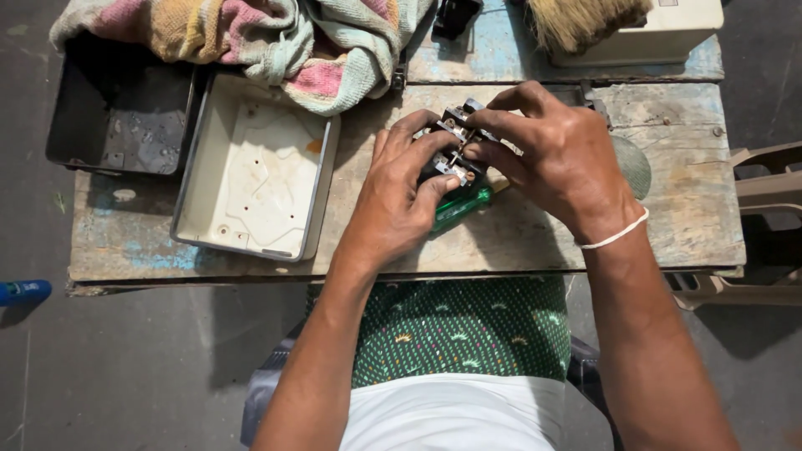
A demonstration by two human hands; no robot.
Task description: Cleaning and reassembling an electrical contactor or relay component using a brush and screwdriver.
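Both hands meet over the middle of the wooden counter (535, 242). The left hand (397, 200) wraps a small black switch part (455, 146) with metal terminals, fingers clamped round its left side and underside; most of the part is hidden behind them. The right hand (560, 154) comes over from the other side, its fingers pinched together on the part's top edge; whether they hold a screw or only press on it cannot be made out. A green screwdriver handle (459, 209) pokes out below the left hand, its shaft hidden under the hands.

Left of the hands lies an open white box (255, 171), and beside it a dark tray (117, 108), its top edge covered by a striped towel (251, 38). At the far edge a brush (585, 21) and a cream casing (668, 33) are cut off by the frame. A blue object (23, 291) lies on the floor, partly out of view.
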